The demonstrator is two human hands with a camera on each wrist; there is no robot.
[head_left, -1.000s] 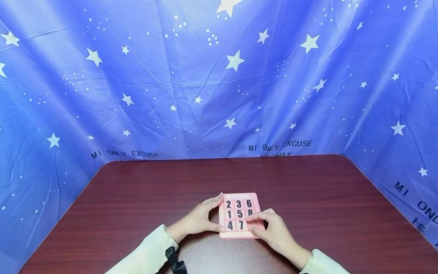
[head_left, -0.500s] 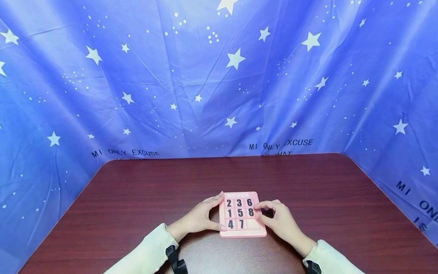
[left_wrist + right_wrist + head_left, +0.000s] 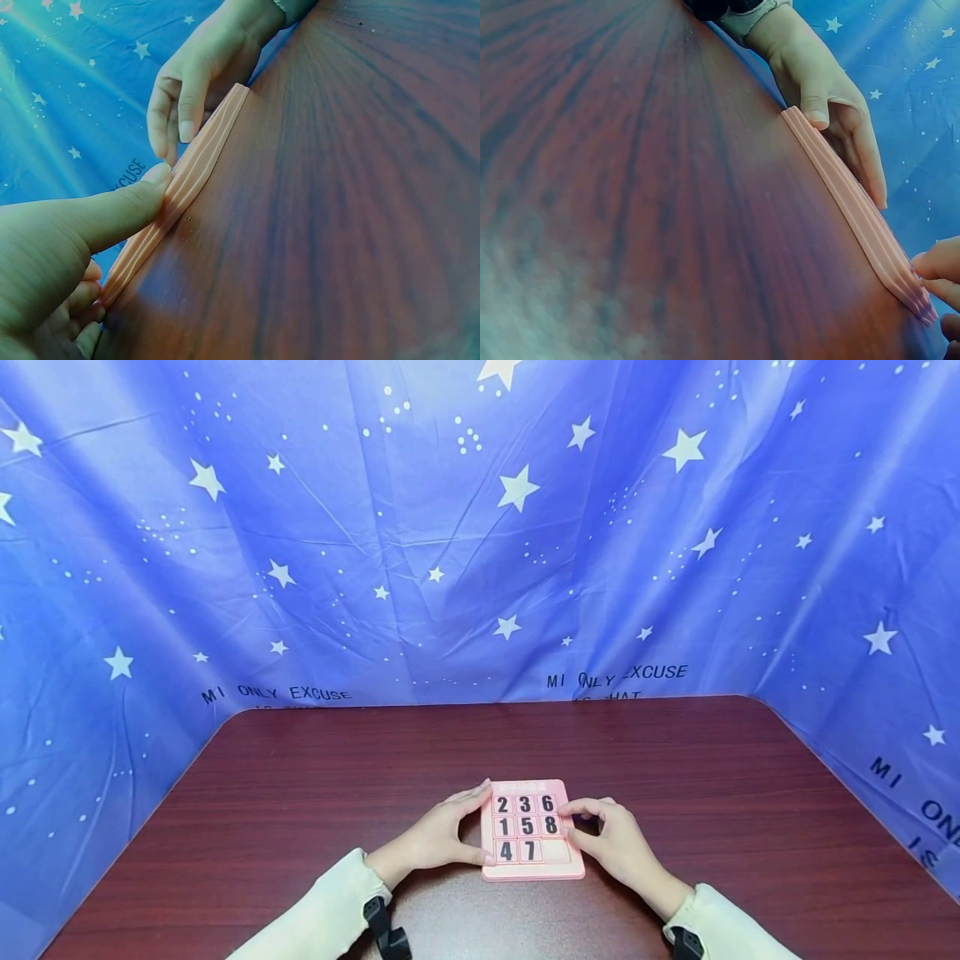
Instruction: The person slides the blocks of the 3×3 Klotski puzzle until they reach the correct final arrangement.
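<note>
A pink sliding number puzzle (image 3: 487, 872) lies flat on the table in the head view. Its rows read 2 3 6, 1 5 8, then 4 7 with a blank slot (image 3: 555, 851) at the lower right. My left hand (image 3: 431, 837) holds the left side, thumb at the lower corner and fingers at the upper one. At the right edge, my right hand (image 3: 617, 845) rests its index fingertip and thumb beside the 8 tile (image 3: 551, 825). Both wrist views show the puzzle's ridged edge (image 3: 199, 169) low against the tabletop; the numbers are hidden there.
The dark red wooden table (image 3: 337, 760) spreads around the puzzle on all sides. Behind and beside it hangs a blue cloth (image 3: 420, 527) printed with white stars and lettering. A black strap device (image 3: 386, 931) sits at the left cuff.
My right hand has drawn off the lower right tiles to the puzzle's right edge, uncovering the 8 and the blank slot. My left hand and the tile order look the same.
</note>
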